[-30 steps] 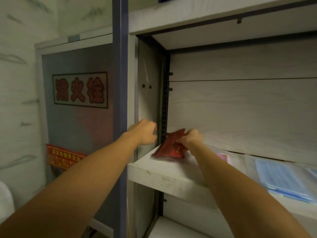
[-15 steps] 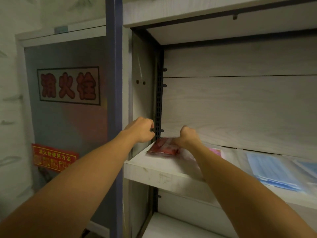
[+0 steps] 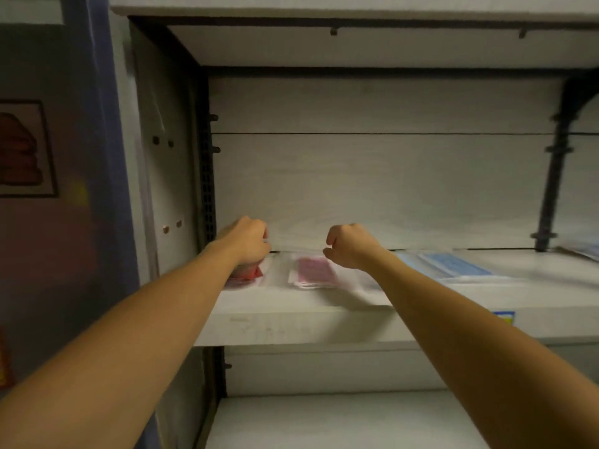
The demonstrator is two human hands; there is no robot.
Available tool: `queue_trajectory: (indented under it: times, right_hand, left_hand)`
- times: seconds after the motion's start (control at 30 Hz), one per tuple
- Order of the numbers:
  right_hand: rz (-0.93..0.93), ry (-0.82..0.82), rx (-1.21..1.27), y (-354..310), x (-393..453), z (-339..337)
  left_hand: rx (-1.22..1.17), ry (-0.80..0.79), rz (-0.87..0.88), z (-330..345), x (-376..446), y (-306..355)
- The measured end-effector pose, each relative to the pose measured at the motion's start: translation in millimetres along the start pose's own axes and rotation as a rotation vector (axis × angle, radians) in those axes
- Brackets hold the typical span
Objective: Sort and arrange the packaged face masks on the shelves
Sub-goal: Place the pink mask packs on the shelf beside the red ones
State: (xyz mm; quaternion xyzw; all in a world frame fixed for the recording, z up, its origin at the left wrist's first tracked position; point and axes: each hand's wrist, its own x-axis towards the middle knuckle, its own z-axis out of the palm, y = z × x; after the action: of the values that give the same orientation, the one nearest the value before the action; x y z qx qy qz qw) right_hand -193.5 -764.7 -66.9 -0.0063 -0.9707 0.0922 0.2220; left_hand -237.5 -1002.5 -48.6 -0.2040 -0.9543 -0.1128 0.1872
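Note:
A red mask pack (image 3: 247, 274) lies at the left end of the white shelf (image 3: 291, 325). My left hand (image 3: 247, 240) sits on top of it with fingers curled down; the fingertips are hidden. A clear bag of pink masks (image 3: 311, 271) lies just to its right. My right hand (image 3: 350, 246) hovers above that bag's right side in a loose fist, holding nothing. Further right lies a clear bag of blue masks (image 3: 453, 266).
The shelf's left side panel (image 3: 168, 189) stands close beside my left hand, and the back panel (image 3: 372, 189) is right behind both hands. A dark bracket post (image 3: 551, 189) rises at the right. A lower shelf (image 3: 340, 422) shows below, and a wall sign (image 3: 22, 150) hangs at far left.
My right hand let go of the red pack, which now lies flat, and moved right over the pink masks. My left hand came down onto the red pack. The view swung right.

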Motion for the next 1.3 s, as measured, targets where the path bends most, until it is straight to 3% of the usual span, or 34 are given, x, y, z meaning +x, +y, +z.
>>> queue_trajectory:
  times: [0.4, 0.8, 1.3]
  right_hand:
    - [0.177, 0.025, -0.205, 94.9, -87.0, -67.0]
    - [0.364, 0.027, -0.302, 202.9, -200.2, -142.6]
    - [0.455, -0.023, -0.348, 342.7, -347.0, -207.7]
  left_hand:
    - [-0.116, -0.002, 0.287, 35.7, 5.2, 129.4]
    - [-0.092, -0.034, 0.366, 37.4, -28.5, 271.9]
    - [-0.033, -0.014, 0.454, 62.8, -94.8, 458.4]
